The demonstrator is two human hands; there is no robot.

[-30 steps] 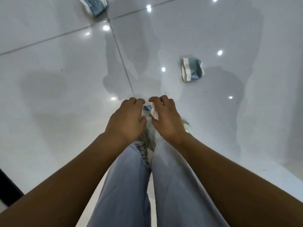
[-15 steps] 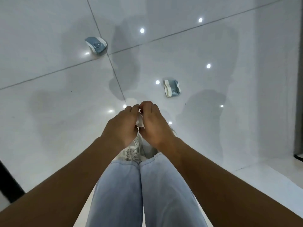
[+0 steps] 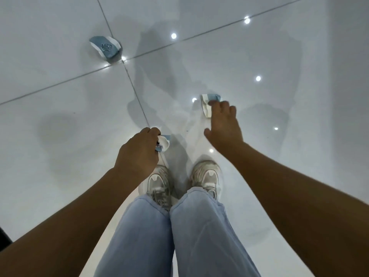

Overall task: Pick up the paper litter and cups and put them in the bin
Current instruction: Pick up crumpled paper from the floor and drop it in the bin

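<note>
- Floor [image 3: 60, 120] of glossy pale tiles fills the view, crossed by dark grout lines that meet near its far left part; small bright light reflections dot it.
- Left hand [image 3: 137, 154] is curled shut around a crumpled blue-and-white paper cup [image 3: 164, 143], which sticks out past the knuckles on the thumb side, above the floor and just ahead of the left shoe [image 3: 157, 182].
- Right hand [image 3: 223, 128] reaches forward with loose, spread fingers [image 3: 216, 108], not closed on anything; the fingertips overlap a second crushed cup [image 3: 206, 102]. Whether they touch it cannot be told.
- That second crushed cup lies on the floor ahead of the right shoe [image 3: 206, 174], partly hidden by the hand, its white rim band and blue side showing.
- Third flattened cup [image 3: 105, 48], blue with a white band and a small printed figure, lies farther off toward the far left, just beside the crossing of the grout lines, well apart from both hands.
- Legs in light blue jeans [image 3: 175, 236] stand together at the near edge, pale laced sneakers side by side.
</note>
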